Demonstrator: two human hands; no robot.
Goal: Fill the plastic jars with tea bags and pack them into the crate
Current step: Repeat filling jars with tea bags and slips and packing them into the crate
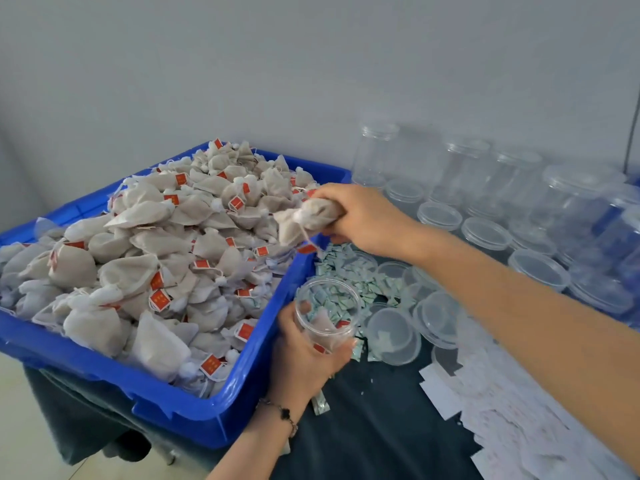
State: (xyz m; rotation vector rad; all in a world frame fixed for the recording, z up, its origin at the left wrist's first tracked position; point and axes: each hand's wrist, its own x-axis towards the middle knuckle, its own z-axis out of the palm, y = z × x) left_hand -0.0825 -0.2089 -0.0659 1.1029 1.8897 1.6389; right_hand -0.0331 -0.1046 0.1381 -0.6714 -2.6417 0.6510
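A: What is the left hand (304,362) doing?

B: It is gripping a clear plastic jar (327,311) from below, fingers curled round its base; the jar is tilting with its open mouth toward the blue crate (194,405), just beside the crate's right wall, and a tea bag or two is lying inside it.

A: And the right hand (360,218)?

B: It is clutching a bunch of tea bags (308,220), fingers clamped over them, above the crate's far right corner; strings and red tags are dangling below the fist.

A: Where is the rest sitting?

B: The crate is standing at the left edge of the bench (377,420), heaped with loose tea bags (145,258); empty jars (464,168) are lining the far edge, by the wall; flat clear lids (436,318) and a scatter of small pale green sachets (349,271) are lying mid-bench, right of the crate; white paper slips (512,410) are spreading toward the near right corner.
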